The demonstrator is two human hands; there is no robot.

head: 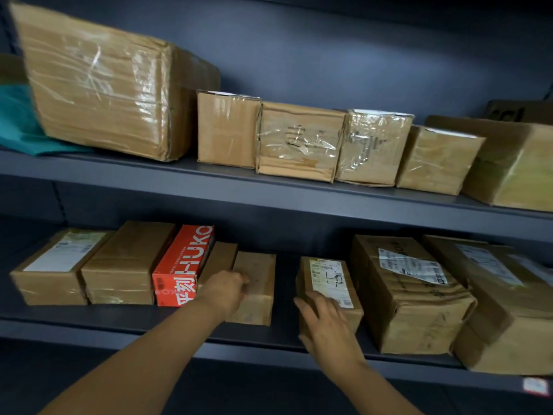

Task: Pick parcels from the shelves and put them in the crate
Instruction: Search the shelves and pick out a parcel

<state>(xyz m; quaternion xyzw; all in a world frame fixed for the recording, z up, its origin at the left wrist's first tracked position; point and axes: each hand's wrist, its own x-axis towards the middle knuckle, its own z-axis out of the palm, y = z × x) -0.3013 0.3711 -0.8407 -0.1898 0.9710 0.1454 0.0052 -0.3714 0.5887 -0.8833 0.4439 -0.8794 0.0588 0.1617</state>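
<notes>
two hands reaching for two small boxes on the lower shelf

the small plain box (257, 283) is sitting on the lower shelf (119, 327), around six o'clock in the view, end-on to the person so its short face is the easiest part to reach. the left hand (224, 292) is curling its fingers round the box's top edge on its nine o'clock side, squeezing in beside a thin brown box (221, 259). at three o'clock of it, across a bare strip of shelf, the labelled box (329, 280) is lying label up. the right hand (326, 322) is spreading over its near end, fingers fairly straight and thumb out at nine o'clock, touching rather than clamping, probably settling for a grip. the red box (182, 265) is standing at nine o'clock of the left hand, and larger brown boxes (410, 295) are sitting at three o'clock. taped boxes (299, 142) are lining the upper shelf (269, 187) at twelve o'clock. the crate is not showing.
</notes>
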